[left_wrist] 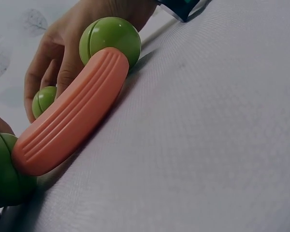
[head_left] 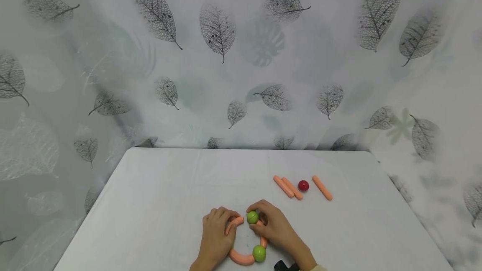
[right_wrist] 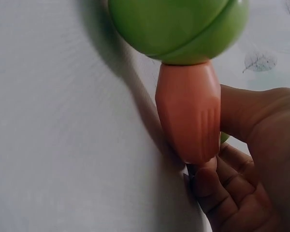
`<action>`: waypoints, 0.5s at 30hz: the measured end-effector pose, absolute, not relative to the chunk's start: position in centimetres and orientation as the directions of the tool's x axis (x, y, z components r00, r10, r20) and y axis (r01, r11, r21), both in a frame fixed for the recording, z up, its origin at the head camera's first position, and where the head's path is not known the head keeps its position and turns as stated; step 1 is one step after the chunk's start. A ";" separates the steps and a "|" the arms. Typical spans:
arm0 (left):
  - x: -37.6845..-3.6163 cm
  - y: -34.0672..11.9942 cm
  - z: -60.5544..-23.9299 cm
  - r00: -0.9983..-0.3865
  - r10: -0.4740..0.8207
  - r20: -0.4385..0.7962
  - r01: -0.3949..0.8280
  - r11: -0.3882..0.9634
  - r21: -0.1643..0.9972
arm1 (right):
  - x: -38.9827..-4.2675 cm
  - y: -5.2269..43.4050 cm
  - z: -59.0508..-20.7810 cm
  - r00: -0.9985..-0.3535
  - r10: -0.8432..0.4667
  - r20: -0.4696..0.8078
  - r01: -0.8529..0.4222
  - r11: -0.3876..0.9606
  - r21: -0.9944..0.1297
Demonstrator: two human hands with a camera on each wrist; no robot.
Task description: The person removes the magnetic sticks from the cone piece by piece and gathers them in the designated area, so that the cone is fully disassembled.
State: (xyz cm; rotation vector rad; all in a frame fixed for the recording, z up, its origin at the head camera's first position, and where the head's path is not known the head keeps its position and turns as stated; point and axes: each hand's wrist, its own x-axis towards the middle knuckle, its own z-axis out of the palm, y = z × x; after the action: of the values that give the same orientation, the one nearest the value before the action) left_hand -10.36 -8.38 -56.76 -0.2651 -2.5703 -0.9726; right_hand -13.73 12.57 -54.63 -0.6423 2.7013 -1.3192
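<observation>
On the white table, curved orange pieces and green balls form a ring with a gap at the top. My left hand [head_left: 216, 235] curls round the upper left curved orange piece [head_left: 236, 221]. In the left wrist view, a green ball [left_wrist: 9, 169] beside that hand meets the lower curved orange piece [left_wrist: 72, 113]. With thumb and fingers, my right hand [head_left: 276, 227] pinches the upper green ball [head_left: 252, 217]. The right-hand curved orange piece [right_wrist: 188, 113] runs beneath that hand to the lower green ball [head_left: 259, 253]; the hand partly hides it.
Beyond the right hand lie two straight orange sticks [head_left: 283, 186] side by side, a red ball [head_left: 303, 185] and another straight orange stick [head_left: 321, 187]. A black object [head_left: 286, 266] shows by the right wrist. Leaf-patterned cloth [head_left: 248, 74] hangs behind the table [head_left: 158, 204].
</observation>
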 end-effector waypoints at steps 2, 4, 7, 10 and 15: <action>-10.5 -8.4 -56.7 -0.909 0.035 0.416 0.300 0.746 0.594 | -13.8 12.6 -54.6 -0.916 -0.388 0.105 -0.318 0.542 -0.778; -10.6 -8.4 -56.7 -0.903 0.029 0.429 0.303 0.750 0.588 | -13.8 12.7 -54.5 -0.925 -0.373 0.078 -0.286 0.545 -0.788; -10.7 -8.3 -56.7 -0.893 0.022 0.450 0.312 0.750 0.583 | -13.8 12.8 -54.5 -0.940 -0.339 0.040 -0.231 0.546 -0.805; -10.9 -8.3 -56.7 -0.892 0.015 0.452 0.309 0.748 0.587 | -14.0 12.9 -54.3 -0.949 -0.314 0.030 -0.206 0.544 -0.814; -10.8 -8.2 -56.9 -0.912 -0.012 0.411 0.267 0.742 0.615 | -14.2 13.3 -54.2 -0.953 -0.303 0.005 -0.174 0.534 -0.827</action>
State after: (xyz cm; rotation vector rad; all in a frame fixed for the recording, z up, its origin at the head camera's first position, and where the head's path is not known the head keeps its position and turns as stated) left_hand -10.84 -8.20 -56.89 -0.1960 -2.5518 -0.9854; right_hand -14.19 13.26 -54.21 -0.4112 2.6273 -1.3937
